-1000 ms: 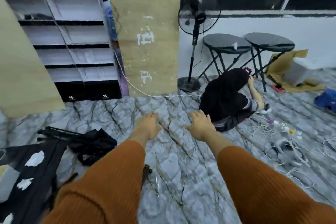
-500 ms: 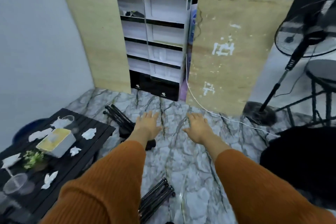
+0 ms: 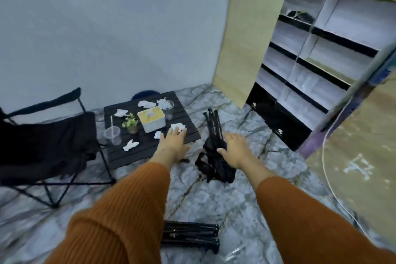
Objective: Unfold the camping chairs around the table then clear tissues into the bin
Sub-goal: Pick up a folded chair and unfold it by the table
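Note:
A low black slatted table stands near the wall with several white crumpled tissues scattered on it. One black camping chair stands unfolded at the table's left. A folded black chair lies on the floor right of the table, and another folded bundle lies close to me. My left hand is stretched out, fingers apart and empty, over the table's near right corner. My right hand is open and empty above the folded chair. A dark blue round object, possibly the bin, peeks from behind the table.
On the table sit a yellow-lidded tissue box, a small potted plant and a clear plastic cup with a straw. A shelving unit with a tan board stands at the right. A white cable crosses the marble floor.
My view has swung left, bringing the table, the unfolded chair and the wall into sight. Both hands stay open and outstretched, now over the table corner and the folded chair.

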The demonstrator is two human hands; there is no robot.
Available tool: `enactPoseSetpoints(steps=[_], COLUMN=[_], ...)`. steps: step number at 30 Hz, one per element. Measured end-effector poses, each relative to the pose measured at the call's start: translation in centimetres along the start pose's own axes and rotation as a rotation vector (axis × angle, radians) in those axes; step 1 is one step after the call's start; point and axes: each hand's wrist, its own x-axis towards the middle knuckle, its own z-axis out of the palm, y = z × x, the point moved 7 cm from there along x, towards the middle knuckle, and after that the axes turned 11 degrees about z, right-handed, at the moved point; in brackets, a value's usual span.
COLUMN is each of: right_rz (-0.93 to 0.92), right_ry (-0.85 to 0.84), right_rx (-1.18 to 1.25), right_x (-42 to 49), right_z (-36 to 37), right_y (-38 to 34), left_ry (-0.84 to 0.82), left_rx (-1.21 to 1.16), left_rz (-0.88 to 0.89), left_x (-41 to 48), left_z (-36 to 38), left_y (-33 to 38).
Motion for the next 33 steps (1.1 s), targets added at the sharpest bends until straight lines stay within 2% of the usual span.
enactPoseSetpoints(steps=[5, 12, 18, 25, 33], right_rz=[-0.271, -0.605, -0.789, -0.824, -0.755], right_ry=[-0.106, -0.279, -0.432, -0.509, -0.548], right_rx=[-0.042, -0.120, -0.217, -0.267, -0.303], right_x=[0.7, -4.0, -7.4, -5.3, 3.3], right_z=[3.0, 12.4, 21.4, 30.4, 46.4], right_y=[-7.0, -17.8, -25.3, -32.3, -36.1], left_ry=[0.054, 0.056, 0.021, 0.015, 0.113], left_rx=[-0.114, -0.289, -0.385, -0.501, -0.669], left_rz=[-0.280, -0.662, -0.944, -1.049, -1.092], left_x=[-6.7, -20.9, -30.7, -32.4, -25.9], left_z=[2.6, 10.2, 17.6, 24.5, 37.0], left_y=[-6.7, -14.5, -20.9, -28.7, -39.2])
